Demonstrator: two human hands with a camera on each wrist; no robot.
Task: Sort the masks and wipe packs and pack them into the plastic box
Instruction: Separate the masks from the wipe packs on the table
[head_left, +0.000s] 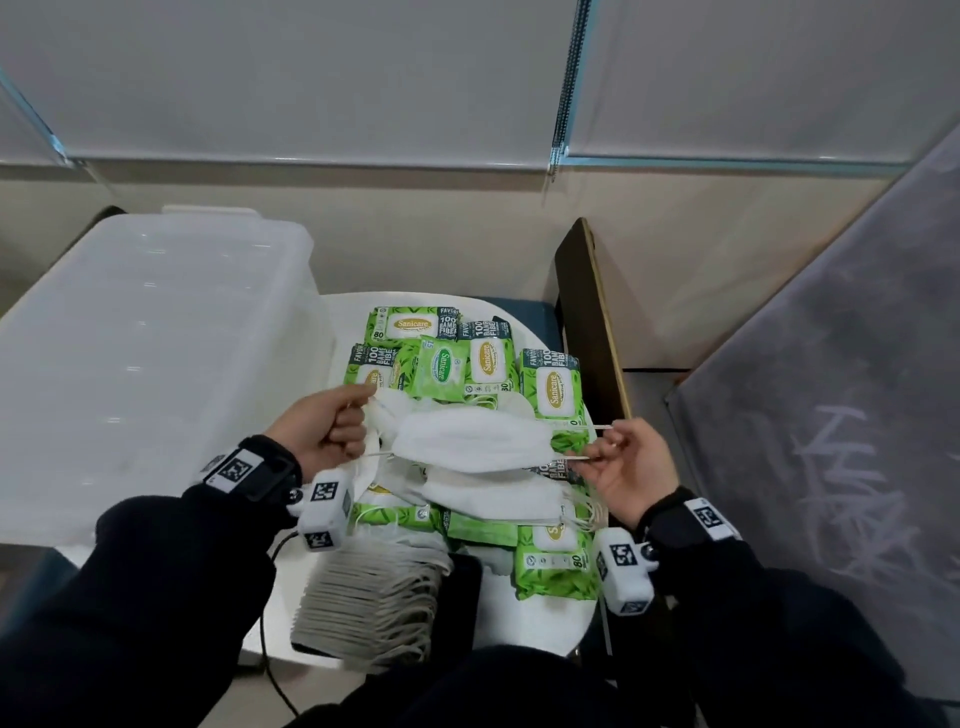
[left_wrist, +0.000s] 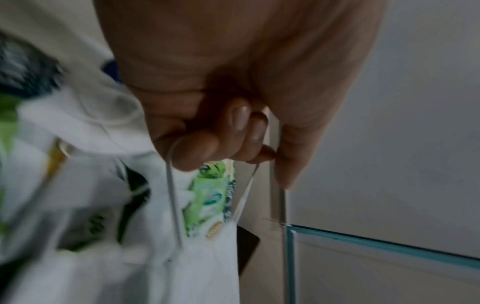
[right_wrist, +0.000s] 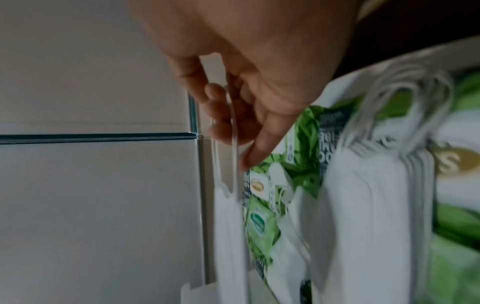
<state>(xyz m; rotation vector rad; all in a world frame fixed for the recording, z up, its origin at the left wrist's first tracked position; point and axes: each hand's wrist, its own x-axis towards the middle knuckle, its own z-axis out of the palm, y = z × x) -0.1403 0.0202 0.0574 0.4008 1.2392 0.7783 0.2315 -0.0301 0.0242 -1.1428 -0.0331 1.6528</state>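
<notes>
A white folded mask hangs stretched between my two hands above the heap. My left hand grips its left ear loop with curled fingers. My right hand pinches the right ear loop. Below lie more white masks mixed with green wipe packs on a small white table. A neat stack of masks sits at the table's near left. The clear plastic box stands to the left, its lid on.
A dark phone lies beside the stacked masks. A brown board leans upright right of the table. A cable hangs off the near edge. Grey sheeting fills the right side.
</notes>
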